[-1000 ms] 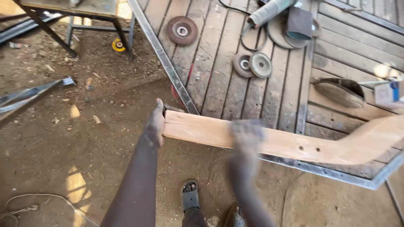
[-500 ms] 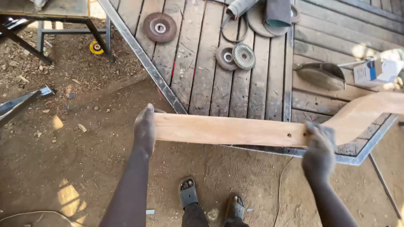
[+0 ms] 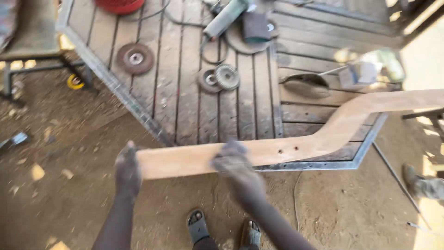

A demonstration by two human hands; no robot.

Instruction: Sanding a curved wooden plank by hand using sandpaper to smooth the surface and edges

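Note:
A long, pale wooden piece [image 3: 296, 143] with a bent, curved far end lies across the corner of a slatted wooden platform [image 3: 185, 106]. My left hand [image 3: 127, 169] grips its near end. My right hand [image 3: 233, 162] rests on top of the wood near its middle, blurred by motion; I cannot tell if it holds anything against the wood. Two small holes show in the wood just right of that hand.
On the platform lie an angle grinder [image 3: 226, 16] with its cable, several grinding discs [image 3: 135, 58], a dark pad [image 3: 256, 25] and a small box [image 3: 360, 71]. A metal stand [image 3: 41, 69] is at the left. Bare dirt ground and my sandalled feet [image 3: 199, 224] are below.
My right hand has slid left along the wood, from near the bend to the middle. The left hand keeps its grip on the near end. The view has shifted.

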